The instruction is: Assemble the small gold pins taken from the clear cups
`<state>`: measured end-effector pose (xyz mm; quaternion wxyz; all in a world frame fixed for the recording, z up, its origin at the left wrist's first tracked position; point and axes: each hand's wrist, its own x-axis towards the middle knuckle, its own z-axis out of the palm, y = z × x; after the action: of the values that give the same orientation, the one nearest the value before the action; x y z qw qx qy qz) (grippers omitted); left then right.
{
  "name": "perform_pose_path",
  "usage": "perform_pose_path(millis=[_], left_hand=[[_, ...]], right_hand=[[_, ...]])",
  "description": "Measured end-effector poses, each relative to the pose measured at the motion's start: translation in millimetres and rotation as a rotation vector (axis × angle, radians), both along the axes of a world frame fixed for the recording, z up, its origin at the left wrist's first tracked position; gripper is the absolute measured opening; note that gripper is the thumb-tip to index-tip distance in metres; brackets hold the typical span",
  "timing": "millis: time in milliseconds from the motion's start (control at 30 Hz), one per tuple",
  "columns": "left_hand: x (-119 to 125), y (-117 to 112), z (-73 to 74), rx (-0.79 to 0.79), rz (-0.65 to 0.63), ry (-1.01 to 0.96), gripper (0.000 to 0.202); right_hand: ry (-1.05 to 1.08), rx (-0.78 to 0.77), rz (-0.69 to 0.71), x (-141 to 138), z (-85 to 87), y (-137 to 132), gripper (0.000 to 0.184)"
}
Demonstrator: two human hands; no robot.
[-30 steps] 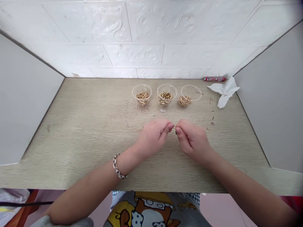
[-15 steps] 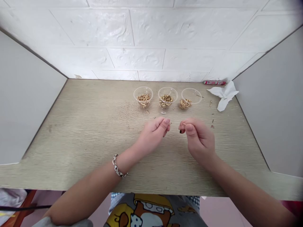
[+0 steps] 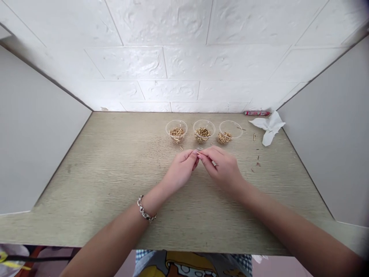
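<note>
1. Left hand [image 3: 180,169], centre of frame: thumb and fingertips closed in a pinch, no visible gap; grip on a small gold piece [image 3: 198,153].
2. Right hand [image 3: 223,169], just right of centre: thumb and index fingertip brought together on the same gold piece from its right end. A small opening shows behind the pinch, between thumb and index finger.
3. Gold piece: at frame centre, between the two sets of fingertips, above the table [image 3: 115,165]. Mostly covered; cannot tell whether it is one part or two end to end.
4. Upper centre, in a row: left cup [image 3: 177,120], middle cup [image 3: 204,120], right cup [image 3: 230,121]. All clear, each part-filled with similar gold pieces.
5. Clear fragment [image 3: 199,148] just beyond the fingertips, below the middle cup.
6. Upper right: red tube [image 3: 257,113] along the wall [image 3: 184,61]; crumpled white tissue [image 3: 270,125] just below it; loose gold pin [image 3: 254,137] left of the tissue.
7. Chain bracelet [image 3: 144,209] around left wrist, lower centre-left.
</note>
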<state>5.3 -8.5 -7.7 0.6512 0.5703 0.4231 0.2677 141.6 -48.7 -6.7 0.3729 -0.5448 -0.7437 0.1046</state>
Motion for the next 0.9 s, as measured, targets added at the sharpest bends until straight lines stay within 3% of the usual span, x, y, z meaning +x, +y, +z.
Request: perform_pose_path(millis=[100, 200, 367, 533, 633, 767, 900], left_hand=[[-0.8, 2.1, 0.7, -0.080, 0.011, -0.049, 0.038], [0.0, 0.3, 3.2, -0.275, -0.010, -0.177, 0.042], [2.0, -4.3, 6.4, -0.483, -0.050, -0.318, 0.032], [2.0, -5.0, 4.9, -0.508, -0.061, -0.376, 0.030], [1.4, -5.2, 5.6, -0.498, -0.069, -0.422, 0.029], [1.0, -6.1, 8.3, -0.495, -0.086, -0.456, 0.028], [1.6, -7.6, 10.7, -0.501, -0.100, -0.483, 0.023]], right_hand=[[0.049, 0.014, -0.017, -3.5, -2.1, 3.2, 0.018], [0.127, 0.014, -0.054, -3.8, -3.8, 2.7, 0.015], [0.178, -0.030, -0.068, -2.2, -6.4, -1.6, 0.014], [0.285, -0.099, -0.041, 0.3, -3.2, -4.8, 0.016], [0.533, -0.290, -0.043, 1.7, 1.7, -6.1, 0.025], [0.890, -0.576, 0.059, 1.0, 5.7, -6.7, 0.037], [0.892, -0.607, 0.069, -1.2, 4.5, -7.8, 0.040]])
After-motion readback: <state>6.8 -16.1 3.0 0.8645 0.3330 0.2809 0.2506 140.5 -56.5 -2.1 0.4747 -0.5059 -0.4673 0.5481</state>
